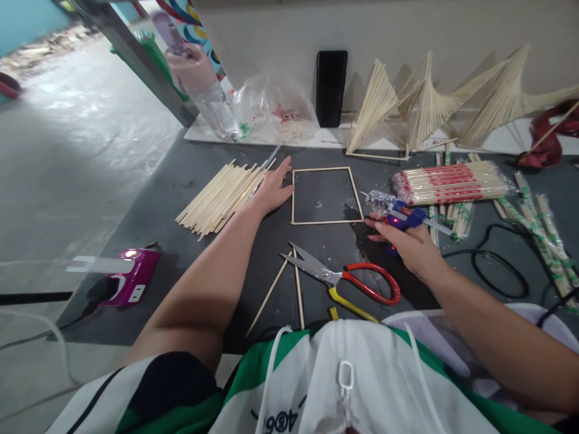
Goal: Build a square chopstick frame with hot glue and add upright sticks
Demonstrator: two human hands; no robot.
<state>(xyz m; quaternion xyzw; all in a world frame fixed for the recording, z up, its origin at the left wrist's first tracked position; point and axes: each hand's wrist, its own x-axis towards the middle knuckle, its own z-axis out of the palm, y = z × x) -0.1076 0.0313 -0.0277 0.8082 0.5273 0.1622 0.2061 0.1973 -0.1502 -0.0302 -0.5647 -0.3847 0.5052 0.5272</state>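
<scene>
A square frame of thin wooden sticks [327, 223] lies flat on the dark table. At its left side my left hand [270, 188] rests open, fingers stretched, between the frame and a pile of loose sticks [217, 199]. My right hand [407, 241] reaches to the frame's lower right corner with its fingers extended. A blue glue gun [404, 216] with a small red light lies right by that hand, its handle partly hidden under the fingers. Scissors [332, 277] with red and yellow handles lie open nearer my body, over two loose sticks [270, 295].
A wrapped stick bundle [452, 182] and green-marked stick packs [543, 235] lie at right. Behind stand a twisted stick structure [429, 114], a black phone [331, 89], a plastic bag [275, 111] and a bottle [203, 90]. A purple power adapter [136, 277] sits left; a black cable [479, 271] loops right.
</scene>
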